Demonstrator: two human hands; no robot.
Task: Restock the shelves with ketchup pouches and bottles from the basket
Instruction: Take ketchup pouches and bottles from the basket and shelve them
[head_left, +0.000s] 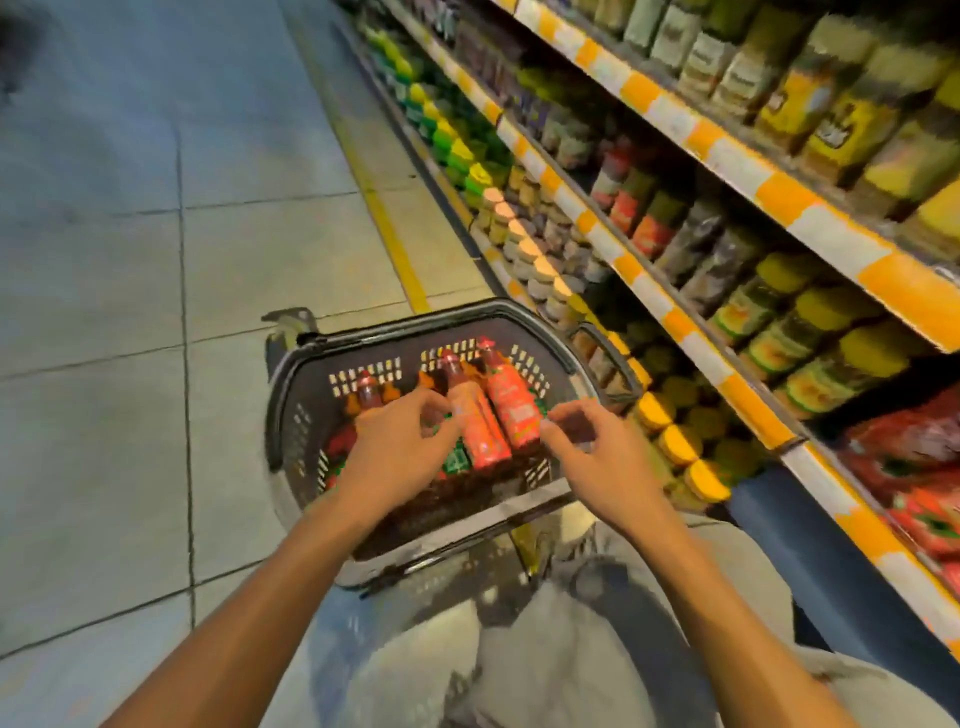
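Item: two ketchup bottles (493, 410) — lying side by side on top of the load in the basket (291, 395), caps pointing away from you toward the far rim, bases toward you. Their long axes run nearly straight ahead, tilted a little to the left at the cap end.

Item: your left hand (395, 441) — over the basket, just left of the pair, fingers curled, fingertips at the flank of the left bottle. Whether it already grips or only touches cannot be told; nothing is lifted.

Item: your right hand (597, 441) — at the basket's right edge, fingers loosely curled, thumb and forefinger tips near the base of the right bottle, holding nothing that shows.

Item: a smaller bottle (369, 389) standing farther back on the left, partly hidden by your left hand; pouches beneath are too blurred to count.

Item: shelves (727, 291) — along your right side, stocked, with red packs on the lower shelf (914, 467) beside you.

Judgement: each hand is nearest its own bottle, so close across the short width, lift base first, then swing right to the shelving.
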